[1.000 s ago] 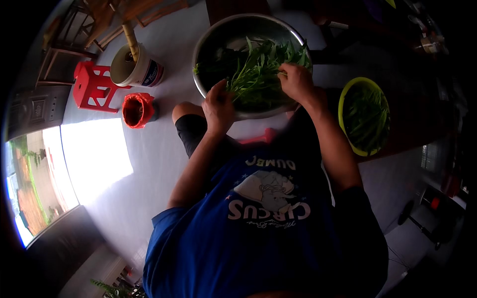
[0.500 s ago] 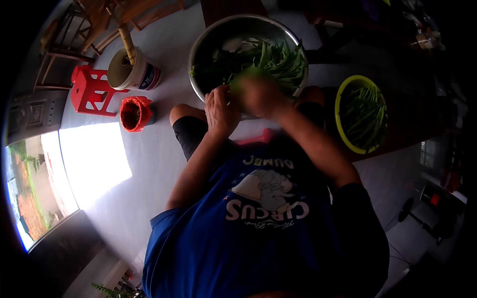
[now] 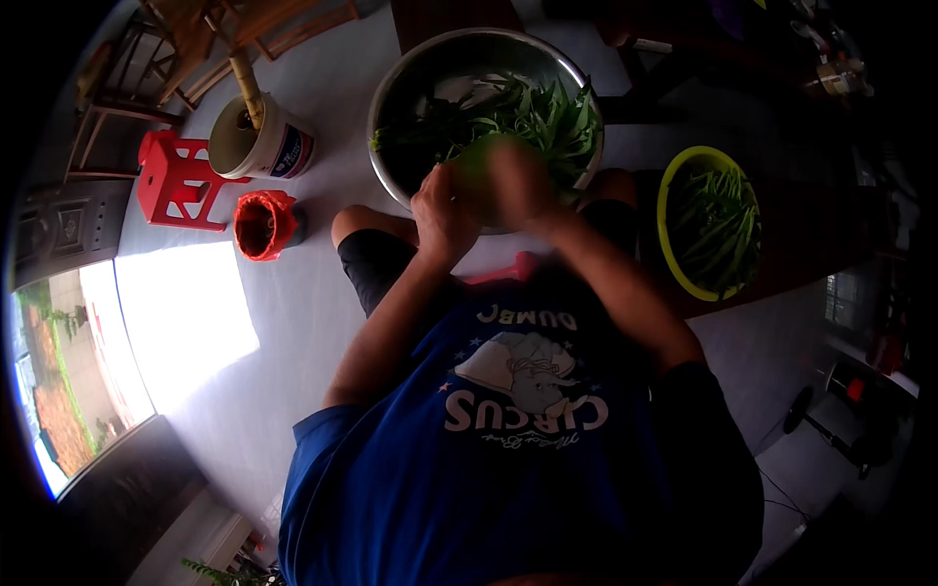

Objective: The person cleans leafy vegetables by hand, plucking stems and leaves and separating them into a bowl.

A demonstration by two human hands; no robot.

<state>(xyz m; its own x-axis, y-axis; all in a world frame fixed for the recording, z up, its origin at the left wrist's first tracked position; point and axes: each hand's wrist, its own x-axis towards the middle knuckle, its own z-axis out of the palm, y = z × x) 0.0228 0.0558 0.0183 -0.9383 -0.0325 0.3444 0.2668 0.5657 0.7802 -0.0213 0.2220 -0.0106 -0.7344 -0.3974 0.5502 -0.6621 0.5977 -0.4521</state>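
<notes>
Masking leafy greens [image 3: 552, 122] — the right fingers [image 3: 511, 164], blurred, their hold unclear

Shiny metal basin [image 3: 547, 61] and matt cloth shirt [image 3: 518, 479]

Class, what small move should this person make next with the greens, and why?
Probably ease the right hand away from the left hand, parting whatever stems they share: the hands are close together at the bowl's near side, with blurred greens between them, though their grip is unclear.
</notes>
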